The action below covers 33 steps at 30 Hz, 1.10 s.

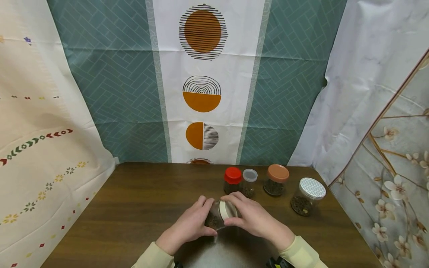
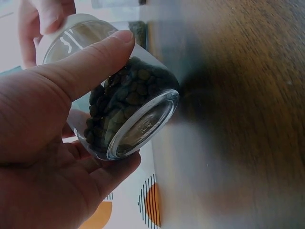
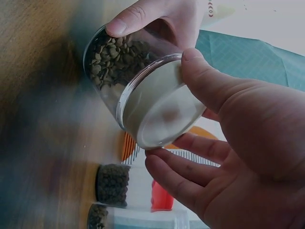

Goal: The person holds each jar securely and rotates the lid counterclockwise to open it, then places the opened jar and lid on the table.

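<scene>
A clear jar (image 1: 213,218) of dark, flat pellets is tilted above the table near its front, its pale cream lid (image 3: 167,109) facing right. My left hand (image 1: 193,219) grips the jar's body, thumb on one side and fingers on the other, as the left wrist view shows. With thumb and fingertips my right hand (image 1: 252,217) holds the lid by its rim. The lid sits on the jar's mouth. In the left wrist view the jar's glass base (image 2: 143,125) points toward the table, and the pellets (image 2: 126,93) lie toward that end.
Behind the hands stand a red-lidded jar (image 1: 232,179) and a small jar with a translucent lid (image 1: 250,175). Farther right are an orange-lidded jar (image 1: 277,179) and a jar with a white patterned lid (image 1: 308,195). Patterned cloth (image 1: 127,85) hangs behind the wooden table (image 1: 134,208).
</scene>
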Available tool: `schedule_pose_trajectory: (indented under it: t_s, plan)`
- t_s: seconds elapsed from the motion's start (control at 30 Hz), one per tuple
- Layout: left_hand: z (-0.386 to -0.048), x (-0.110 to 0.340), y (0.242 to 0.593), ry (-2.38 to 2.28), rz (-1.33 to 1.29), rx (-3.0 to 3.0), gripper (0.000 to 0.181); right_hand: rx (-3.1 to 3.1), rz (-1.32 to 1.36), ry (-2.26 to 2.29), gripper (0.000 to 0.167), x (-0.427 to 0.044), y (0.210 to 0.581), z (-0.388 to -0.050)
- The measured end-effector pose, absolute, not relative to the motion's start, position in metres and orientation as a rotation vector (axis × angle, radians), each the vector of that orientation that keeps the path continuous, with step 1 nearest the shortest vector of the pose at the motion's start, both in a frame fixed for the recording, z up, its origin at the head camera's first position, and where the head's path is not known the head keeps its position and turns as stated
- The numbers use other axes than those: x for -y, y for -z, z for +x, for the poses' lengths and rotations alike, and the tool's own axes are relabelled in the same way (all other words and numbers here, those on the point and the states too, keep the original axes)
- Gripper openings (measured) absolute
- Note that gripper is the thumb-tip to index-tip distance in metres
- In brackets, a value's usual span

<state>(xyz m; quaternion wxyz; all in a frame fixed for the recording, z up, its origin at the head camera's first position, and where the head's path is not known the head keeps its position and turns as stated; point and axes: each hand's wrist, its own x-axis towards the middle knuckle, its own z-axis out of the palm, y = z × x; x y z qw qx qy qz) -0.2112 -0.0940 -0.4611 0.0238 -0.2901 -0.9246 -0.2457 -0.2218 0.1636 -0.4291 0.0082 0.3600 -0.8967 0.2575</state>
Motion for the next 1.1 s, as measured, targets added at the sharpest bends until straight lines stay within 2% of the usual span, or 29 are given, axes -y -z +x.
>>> schedule_pose_trajectory:
  t_s: [0.5,0.67,1.1]
  plan:
    - [-0.2136,0.0956,0.4624,0.804,-0.87,2.901,0.09,2.745,1.197,-0.805,0.066,-0.1639,0.4311,-0.2233]
    - [-0.2128,0.0957,0.4628,0.817,-0.864,2.911,0.091,2.76,1.199,-0.842,0.072,-0.1653,0.432,-0.2229]
    - [-0.2106,0.0928,0.4626,0.794,-0.871,2.911,0.094,2.996,0.823,-0.919,0.071,-0.1617,0.4268,-0.2212]
